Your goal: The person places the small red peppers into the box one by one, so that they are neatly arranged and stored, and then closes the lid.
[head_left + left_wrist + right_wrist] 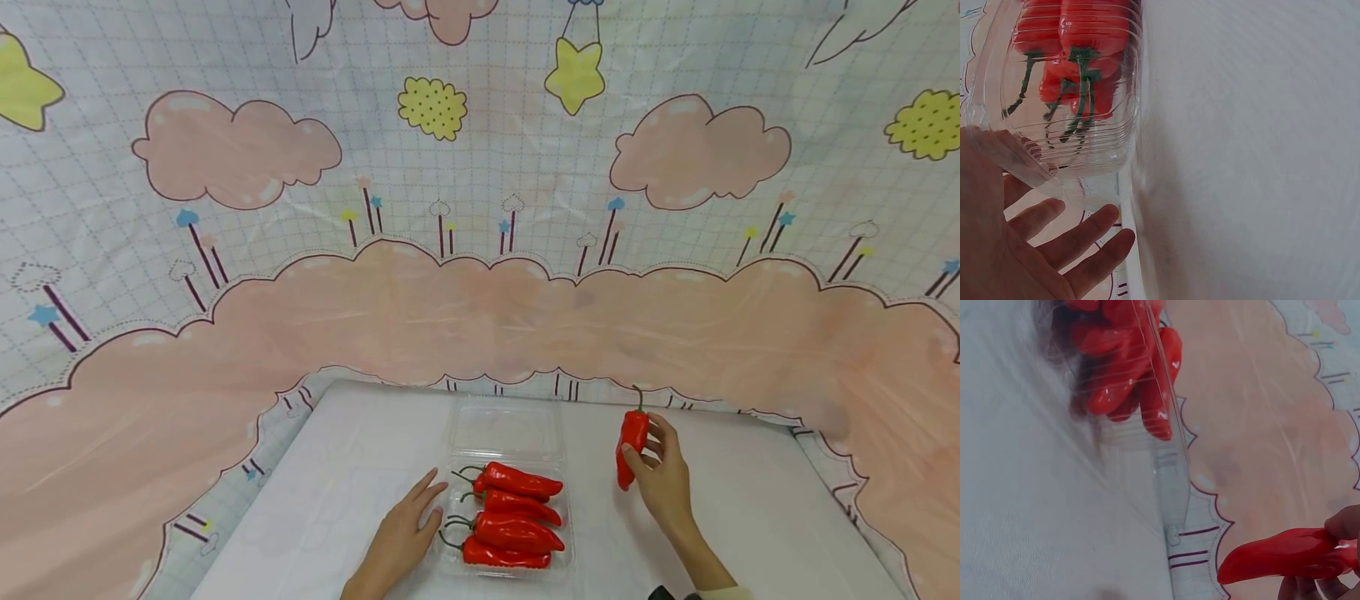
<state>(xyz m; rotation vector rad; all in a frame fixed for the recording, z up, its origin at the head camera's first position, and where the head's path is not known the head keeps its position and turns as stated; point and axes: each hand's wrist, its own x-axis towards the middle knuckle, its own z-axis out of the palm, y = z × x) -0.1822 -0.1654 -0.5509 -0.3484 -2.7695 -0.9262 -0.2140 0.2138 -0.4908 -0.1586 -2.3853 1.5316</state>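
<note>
A clear plastic clamshell box (567, 533) lies on the white table with several red peppers (517, 530) in it, their green stems toward the left. My left hand (402, 530) is at the box's left side, fingers spread and relaxed; the left wrist view shows the fingers (1079, 247) beside the box's end wall. To the right of the box, my right hand (662, 477) pinches one red pepper (632, 442) between thumb and fingers, stem pointing up and tip down. In the right wrist view that pepper (1279, 555) is held at the lower right.
The box's clear lid (506, 427) stands open toward the back of the table. White table surface (337, 450) lies left of the box. Behind the table hangs a patterned cloth (480, 321) with clouds and stars.
</note>
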